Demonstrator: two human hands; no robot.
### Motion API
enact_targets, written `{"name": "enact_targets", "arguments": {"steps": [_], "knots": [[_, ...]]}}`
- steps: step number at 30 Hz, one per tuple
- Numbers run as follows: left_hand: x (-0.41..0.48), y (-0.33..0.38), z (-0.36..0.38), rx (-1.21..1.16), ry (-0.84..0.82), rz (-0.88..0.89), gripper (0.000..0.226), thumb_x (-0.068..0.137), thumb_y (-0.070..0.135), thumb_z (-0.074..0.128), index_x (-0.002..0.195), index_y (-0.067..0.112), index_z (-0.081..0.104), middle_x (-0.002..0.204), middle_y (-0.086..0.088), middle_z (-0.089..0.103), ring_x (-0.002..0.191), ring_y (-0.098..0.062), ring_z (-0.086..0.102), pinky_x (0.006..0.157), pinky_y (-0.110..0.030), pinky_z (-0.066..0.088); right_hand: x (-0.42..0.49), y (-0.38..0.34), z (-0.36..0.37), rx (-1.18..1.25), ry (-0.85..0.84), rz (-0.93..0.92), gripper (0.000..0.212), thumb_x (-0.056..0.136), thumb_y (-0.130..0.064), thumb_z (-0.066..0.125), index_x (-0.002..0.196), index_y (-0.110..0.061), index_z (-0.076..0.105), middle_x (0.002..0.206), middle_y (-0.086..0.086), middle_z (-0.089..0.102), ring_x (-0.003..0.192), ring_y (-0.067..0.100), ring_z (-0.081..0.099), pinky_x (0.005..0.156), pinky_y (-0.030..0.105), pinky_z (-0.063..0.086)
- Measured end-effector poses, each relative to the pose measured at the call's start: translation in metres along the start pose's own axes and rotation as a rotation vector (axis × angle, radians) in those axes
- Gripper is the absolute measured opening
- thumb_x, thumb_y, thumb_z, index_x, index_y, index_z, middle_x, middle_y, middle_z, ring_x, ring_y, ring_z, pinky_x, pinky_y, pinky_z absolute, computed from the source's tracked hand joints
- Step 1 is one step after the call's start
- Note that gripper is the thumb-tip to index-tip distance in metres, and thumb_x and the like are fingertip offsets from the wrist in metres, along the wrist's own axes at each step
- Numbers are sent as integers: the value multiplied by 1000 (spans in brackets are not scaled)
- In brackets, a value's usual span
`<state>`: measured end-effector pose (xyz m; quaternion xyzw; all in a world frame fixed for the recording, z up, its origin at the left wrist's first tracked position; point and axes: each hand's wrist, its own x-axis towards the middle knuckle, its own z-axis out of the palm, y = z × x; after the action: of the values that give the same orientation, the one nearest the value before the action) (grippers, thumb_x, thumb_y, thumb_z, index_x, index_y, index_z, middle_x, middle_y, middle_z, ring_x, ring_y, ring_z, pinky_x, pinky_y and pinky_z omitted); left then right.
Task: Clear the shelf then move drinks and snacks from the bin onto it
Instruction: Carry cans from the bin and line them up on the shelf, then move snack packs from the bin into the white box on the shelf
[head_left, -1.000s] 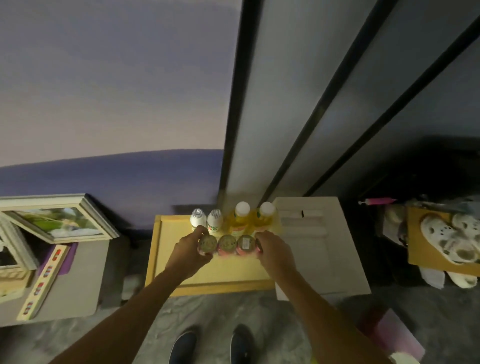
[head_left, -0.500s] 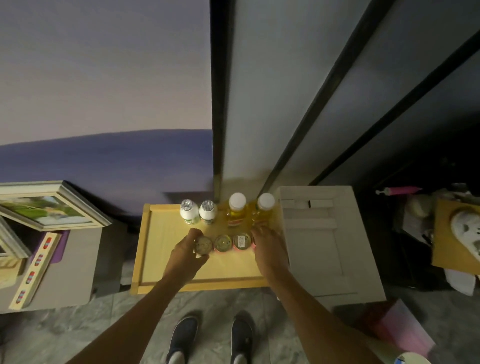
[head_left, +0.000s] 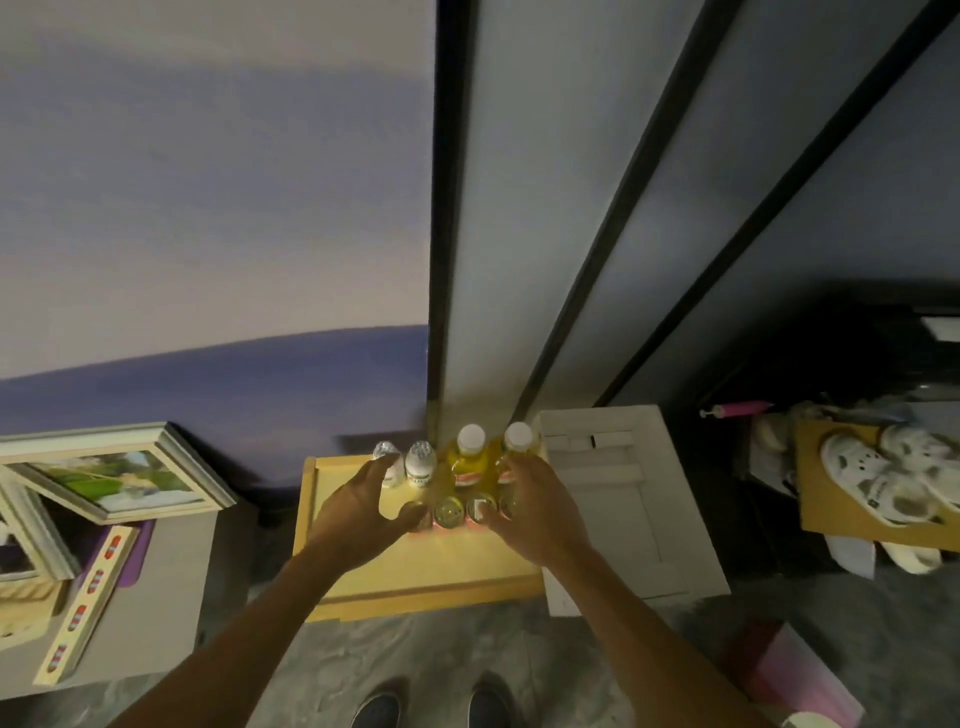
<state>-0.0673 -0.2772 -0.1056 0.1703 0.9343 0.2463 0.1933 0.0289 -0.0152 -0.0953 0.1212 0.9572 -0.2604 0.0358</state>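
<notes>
Nearest: two dark shoes (head_left: 431, 709) at the bottom edge, on grey marbled floor. Both forearms reach forward over the yellow wooden shelf (head_left: 363, 587), a shallow rimmed top whose long axis runs left–right.

Left hand (head_left: 358, 512): fingers spread, open, holding nothing; thumb tip at the leftmost can, fingertips near the left small bottle.

Right hand (head_left: 535, 512): open, fingers spread over the right end of the can row and against the right yellow bottle; no closed grasp seen.

Row of cans (head_left: 449, 512): upright, tops facing camera, row runs left–right, mid-shelf.

Behind them: two small white bottles (head_left: 420, 462) and two yellow bottles (head_left: 470, 454) with white caps, all upright, along the shelf's far edge.

Right of shelf, touching: white panelled unit (head_left: 623, 499).
</notes>
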Motion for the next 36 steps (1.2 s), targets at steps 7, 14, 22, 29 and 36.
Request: {"name": "enact_targets", "arguments": {"steps": [7, 14, 22, 29, 36], "knots": [[-10, 41, -137, 200, 102, 241, 110, 85, 86, 51, 168, 24, 15, 175, -1, 18, 157, -25, 26, 127, -46, 23, -19, -70, -129, -49, 77, 102, 100, 90, -85, 47, 166, -23, 25, 174, 1, 23, 161, 24, 21, 127, 48, 27], [-64, 64, -248, 224, 279, 317, 112, 81, 88, 49, 167, 24, 16, 174, -2, 21, 157, -25, 27, 127, -47, 26, -35, -149, -212, -140, 130, 41, 110, 85, -84, 55, 167, -20, 22, 176, 5, 17, 160, 28, 22, 126, 49, 32], [-189, 41, -309, 169, 480, 161, 124, 74, 96, 52, 168, 26, 14, 174, 1, 20, 158, -23, 24, 127, -47, 23, -52, -249, -239, -143, 93, -311, 118, 77, -92, 56, 168, -24, 23, 176, -3, 20, 161, 18, 22, 126, 44, 33], [-359, -26, -319, 214, 663, -134, 101, 86, 81, 57, 164, 25, 27, 166, -5, 37, 146, -29, 44, 118, -48, 39, -91, -361, -187, -135, -80, -575, 122, 78, -92, 55, 170, -22, 16, 178, -2, 11, 163, 18, 16, 129, 43, 26], [-533, -113, -317, 140, 739, -496, 102, 80, 89, 55, 162, 34, 27, 165, -1, 39, 142, -27, 49, 115, -45, 44, -158, -494, -94, -174, -257, -852, 114, 84, -86, 60, 169, -20, 22, 177, 1, 19, 161, 22, 23, 128, 42, 28]]}}
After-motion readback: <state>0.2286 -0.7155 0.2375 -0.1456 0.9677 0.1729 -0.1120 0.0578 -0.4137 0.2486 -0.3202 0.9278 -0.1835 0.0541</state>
